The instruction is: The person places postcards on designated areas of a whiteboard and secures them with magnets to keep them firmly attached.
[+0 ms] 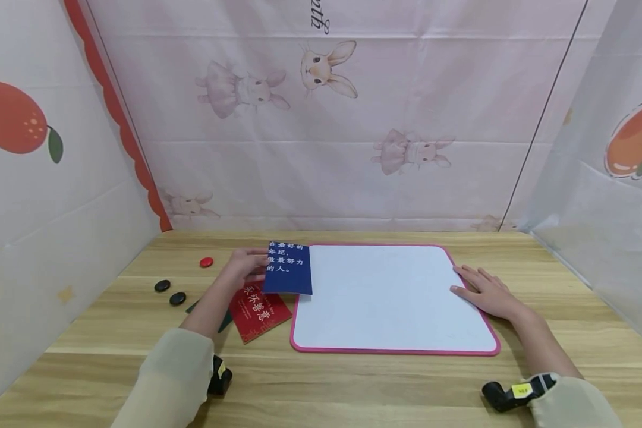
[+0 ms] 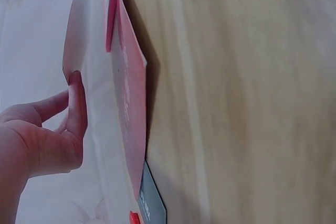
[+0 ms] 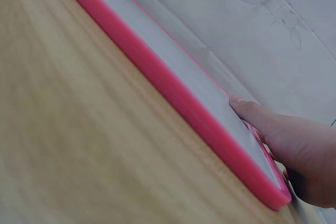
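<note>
A white board with a pink frame (image 1: 396, 351) lies flat in the middle of the wooden table. My left hand (image 1: 254, 264) grips the left edge of a blue card (image 1: 290, 270) with white lettering, which overlaps the board's near-left side. A red card (image 1: 259, 312) lies on the table just below it, with a dark card (image 1: 226, 322) partly under that. My right hand (image 1: 478, 288) rests flat on the board's right edge, fingers straight. In the right wrist view its fingers (image 3: 262, 116) lie on the white surface beside the pink frame (image 3: 173, 95). The left wrist view shows my left hand's fingers (image 2: 76, 111) against a card seen edge-on.
A red round magnet (image 1: 206, 262) and two black ones (image 1: 162, 286) (image 1: 178, 298) sit on the table left of the cards. Fabric walls with rabbit and fruit prints close in the back and both sides. Bare wood (image 1: 321, 386) runs along the front.
</note>
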The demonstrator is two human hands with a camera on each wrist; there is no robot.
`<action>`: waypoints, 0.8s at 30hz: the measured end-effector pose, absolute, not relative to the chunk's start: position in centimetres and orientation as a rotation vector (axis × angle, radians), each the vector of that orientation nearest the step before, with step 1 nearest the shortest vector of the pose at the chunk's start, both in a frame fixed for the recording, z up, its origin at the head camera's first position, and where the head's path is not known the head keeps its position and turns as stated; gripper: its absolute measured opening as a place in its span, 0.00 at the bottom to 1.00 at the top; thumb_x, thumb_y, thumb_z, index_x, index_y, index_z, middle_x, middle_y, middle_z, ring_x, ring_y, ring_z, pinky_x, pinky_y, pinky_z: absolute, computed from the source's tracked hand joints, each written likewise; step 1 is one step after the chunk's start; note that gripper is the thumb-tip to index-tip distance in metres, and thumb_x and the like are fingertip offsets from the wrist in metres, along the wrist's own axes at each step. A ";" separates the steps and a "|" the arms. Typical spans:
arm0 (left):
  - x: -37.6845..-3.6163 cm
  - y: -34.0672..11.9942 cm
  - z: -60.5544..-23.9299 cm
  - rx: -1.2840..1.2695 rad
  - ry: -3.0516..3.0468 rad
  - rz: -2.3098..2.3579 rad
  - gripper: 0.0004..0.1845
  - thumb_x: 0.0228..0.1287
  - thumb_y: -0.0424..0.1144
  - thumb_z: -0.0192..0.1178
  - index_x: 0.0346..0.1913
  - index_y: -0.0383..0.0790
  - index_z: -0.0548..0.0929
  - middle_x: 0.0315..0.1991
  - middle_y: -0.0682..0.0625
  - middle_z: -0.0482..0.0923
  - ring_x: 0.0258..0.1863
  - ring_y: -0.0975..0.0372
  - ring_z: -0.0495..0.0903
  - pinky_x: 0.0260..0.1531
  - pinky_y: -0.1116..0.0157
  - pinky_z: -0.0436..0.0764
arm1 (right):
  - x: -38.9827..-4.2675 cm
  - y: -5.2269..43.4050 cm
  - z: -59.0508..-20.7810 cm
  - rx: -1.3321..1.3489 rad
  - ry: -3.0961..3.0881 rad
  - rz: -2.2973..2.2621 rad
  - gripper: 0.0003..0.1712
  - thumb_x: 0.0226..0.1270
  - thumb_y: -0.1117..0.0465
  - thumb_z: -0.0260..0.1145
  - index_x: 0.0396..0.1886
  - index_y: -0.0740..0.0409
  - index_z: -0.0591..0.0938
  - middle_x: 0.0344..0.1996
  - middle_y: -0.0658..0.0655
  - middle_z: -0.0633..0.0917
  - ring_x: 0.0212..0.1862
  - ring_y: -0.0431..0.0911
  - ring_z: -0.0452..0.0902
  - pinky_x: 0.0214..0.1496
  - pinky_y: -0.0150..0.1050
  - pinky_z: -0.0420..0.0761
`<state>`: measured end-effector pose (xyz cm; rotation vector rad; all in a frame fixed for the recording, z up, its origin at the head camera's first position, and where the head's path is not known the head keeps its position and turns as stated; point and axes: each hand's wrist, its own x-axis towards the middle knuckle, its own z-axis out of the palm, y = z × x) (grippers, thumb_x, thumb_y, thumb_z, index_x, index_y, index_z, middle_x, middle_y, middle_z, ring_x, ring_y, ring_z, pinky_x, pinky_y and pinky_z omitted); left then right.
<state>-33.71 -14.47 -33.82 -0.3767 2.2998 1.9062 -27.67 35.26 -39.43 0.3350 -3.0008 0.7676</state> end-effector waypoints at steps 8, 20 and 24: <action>-33.5 -13.8 -33.6 -0.353 2.282 1.928 0.21 0.65 0.28 0.52 0.61 0.33 0.69 0.51 0.35 0.74 0.42 0.52 0.78 0.33 0.66 0.80 | -27.8 35.3 -39.7 0.336 -3.000 0.765 0.42 0.64 0.40 0.54 0.69 0.62 0.58 0.66 0.73 0.53 0.65 0.70 0.37 0.56 0.70 0.36; -33.0 -12.5 -33.4 -0.323 2.311 1.896 0.20 0.64 0.29 0.54 0.60 0.34 0.71 0.46 0.38 0.76 0.41 0.55 0.79 0.34 0.66 0.80 | -27.7 35.3 -39.5 0.340 -2.993 0.774 0.42 0.64 0.40 0.54 0.68 0.63 0.58 0.65 0.73 0.53 0.65 0.71 0.36 0.57 0.69 0.35; -33.0 -12.1 -33.3 -0.307 2.329 1.864 0.20 0.65 0.31 0.54 0.59 0.35 0.72 0.47 0.38 0.76 0.42 0.54 0.78 0.35 0.66 0.80 | -27.7 35.2 -39.5 0.341 -2.992 0.772 0.42 0.64 0.40 0.54 0.68 0.63 0.58 0.65 0.73 0.53 0.65 0.71 0.36 0.58 0.69 0.35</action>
